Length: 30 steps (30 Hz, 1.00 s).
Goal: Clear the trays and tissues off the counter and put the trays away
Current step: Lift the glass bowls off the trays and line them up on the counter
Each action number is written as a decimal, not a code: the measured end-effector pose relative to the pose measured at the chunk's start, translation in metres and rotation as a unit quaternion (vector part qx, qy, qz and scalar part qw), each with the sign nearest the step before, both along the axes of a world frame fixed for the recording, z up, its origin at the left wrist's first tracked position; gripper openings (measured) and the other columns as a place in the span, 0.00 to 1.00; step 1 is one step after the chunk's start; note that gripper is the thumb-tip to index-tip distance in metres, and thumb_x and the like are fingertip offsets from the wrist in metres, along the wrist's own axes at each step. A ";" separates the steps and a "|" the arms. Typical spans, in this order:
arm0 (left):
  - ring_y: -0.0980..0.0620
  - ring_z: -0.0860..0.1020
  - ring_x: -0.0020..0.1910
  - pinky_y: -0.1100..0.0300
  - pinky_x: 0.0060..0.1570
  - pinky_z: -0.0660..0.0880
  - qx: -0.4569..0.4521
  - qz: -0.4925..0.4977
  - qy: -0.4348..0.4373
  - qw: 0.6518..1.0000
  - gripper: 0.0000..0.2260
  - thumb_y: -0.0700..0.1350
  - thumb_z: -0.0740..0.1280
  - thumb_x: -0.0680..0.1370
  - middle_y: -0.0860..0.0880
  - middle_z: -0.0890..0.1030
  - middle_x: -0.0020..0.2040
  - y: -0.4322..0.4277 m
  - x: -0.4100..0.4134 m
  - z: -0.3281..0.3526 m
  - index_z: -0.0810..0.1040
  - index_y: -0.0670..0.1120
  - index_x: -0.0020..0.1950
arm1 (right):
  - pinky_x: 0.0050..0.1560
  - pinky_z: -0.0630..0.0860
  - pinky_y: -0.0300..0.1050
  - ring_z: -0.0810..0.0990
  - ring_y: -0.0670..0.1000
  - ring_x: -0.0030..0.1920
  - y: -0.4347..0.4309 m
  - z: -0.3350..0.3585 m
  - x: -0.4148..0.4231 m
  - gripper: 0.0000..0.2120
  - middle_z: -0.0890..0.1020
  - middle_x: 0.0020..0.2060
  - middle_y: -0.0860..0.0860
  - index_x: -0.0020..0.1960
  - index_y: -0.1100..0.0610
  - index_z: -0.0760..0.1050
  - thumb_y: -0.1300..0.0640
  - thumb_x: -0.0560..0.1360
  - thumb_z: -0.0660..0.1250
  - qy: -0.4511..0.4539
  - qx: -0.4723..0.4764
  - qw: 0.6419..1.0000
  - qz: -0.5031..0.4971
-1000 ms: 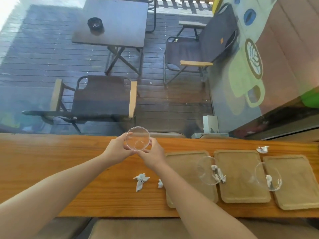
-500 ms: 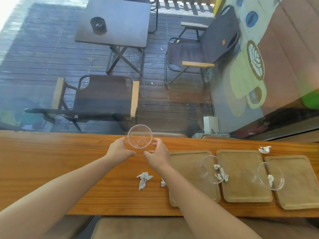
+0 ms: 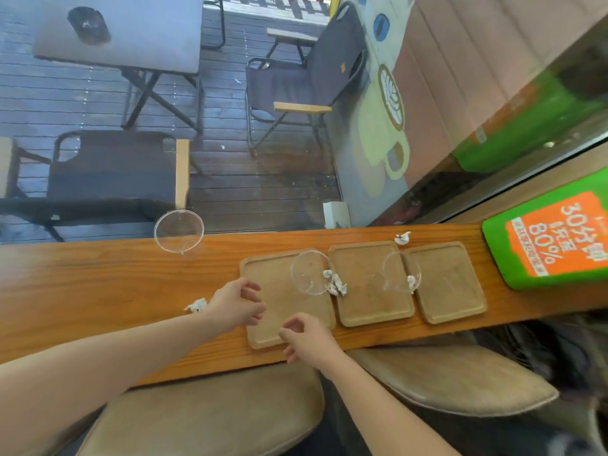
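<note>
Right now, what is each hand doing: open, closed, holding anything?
Left hand: open, fingers loosely curled, holding nothing, above the leftmost wooden tray's left edge.
Right hand: open, fingers curled, empty, over that tray's near edge.

Counter (image 3: 98, 291): showing orange-brown wood grain. Three trays (image 3: 368, 284): showing pale tan, faintly mottled. Tissues (image 3: 335, 284): showing white. Glass dishes (image 3: 179, 230): showing clear. Placard (image 3: 552, 238) at 3 o'clock: showing green with an orange panel and white lettering. Stool cushions (image 3: 214, 416) at 6 o'clock: showing dull khaki.
</note>
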<state>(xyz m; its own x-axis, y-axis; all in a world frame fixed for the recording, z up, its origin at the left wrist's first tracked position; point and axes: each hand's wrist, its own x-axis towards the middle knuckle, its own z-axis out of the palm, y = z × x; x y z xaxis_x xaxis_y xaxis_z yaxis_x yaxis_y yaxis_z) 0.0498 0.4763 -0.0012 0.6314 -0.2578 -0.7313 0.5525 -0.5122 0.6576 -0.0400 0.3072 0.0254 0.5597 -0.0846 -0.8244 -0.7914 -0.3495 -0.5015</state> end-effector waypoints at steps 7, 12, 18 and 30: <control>0.56 0.83 0.41 0.54 0.46 0.84 0.049 -0.008 -0.052 0.997 0.35 0.42 0.77 0.71 0.49 0.73 0.65 -0.057 -0.010 -0.005 0.64 0.52 0.73 | 0.36 0.80 0.36 0.84 0.50 0.47 -0.070 0.000 -0.004 0.24 0.77 0.55 0.49 0.70 0.53 0.67 0.56 0.76 0.71 -0.037 -0.020 0.992 -0.118; 0.52 0.85 0.43 0.49 0.49 0.83 0.033 0.010 -0.060 0.998 0.40 0.36 0.76 0.71 0.50 0.69 0.73 -0.076 -0.005 0.000 0.61 0.55 0.76 | 0.65 0.75 0.58 0.73 0.56 0.68 -0.081 -0.010 0.028 0.44 0.66 0.74 0.51 0.78 0.42 0.54 0.59 0.71 0.75 -0.115 -0.029 0.992 -0.051; 0.54 0.85 0.44 0.56 0.43 0.84 -0.027 0.043 -0.076 0.996 0.33 0.40 0.76 0.72 0.55 0.72 0.66 -0.076 -0.007 0.004 0.66 0.59 0.71 | 0.46 0.73 0.34 0.80 0.41 0.52 -0.069 -0.017 0.039 0.37 0.70 0.64 0.40 0.71 0.32 0.59 0.53 0.72 0.75 -0.184 0.060 0.981 -0.033; 0.56 0.85 0.42 0.63 0.36 0.81 -0.044 0.058 -0.096 0.993 0.30 0.43 0.79 0.68 0.65 0.74 0.57 0.064 -0.021 0.022 0.69 0.71 0.56 | 0.41 0.74 0.27 0.83 0.39 0.47 0.068 -0.005 0.036 0.39 0.72 0.67 0.46 0.76 0.43 0.59 0.52 0.72 0.76 -0.192 0.031 0.981 0.027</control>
<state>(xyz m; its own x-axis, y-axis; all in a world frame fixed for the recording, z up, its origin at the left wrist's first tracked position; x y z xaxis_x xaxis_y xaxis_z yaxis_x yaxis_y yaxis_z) 0.0290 0.5406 0.0204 0.7866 -0.2333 -0.5717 0.4640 -0.3876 0.7965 -0.0042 0.3754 0.0203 0.8320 -0.0033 -0.5548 -0.5215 -0.3458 -0.7800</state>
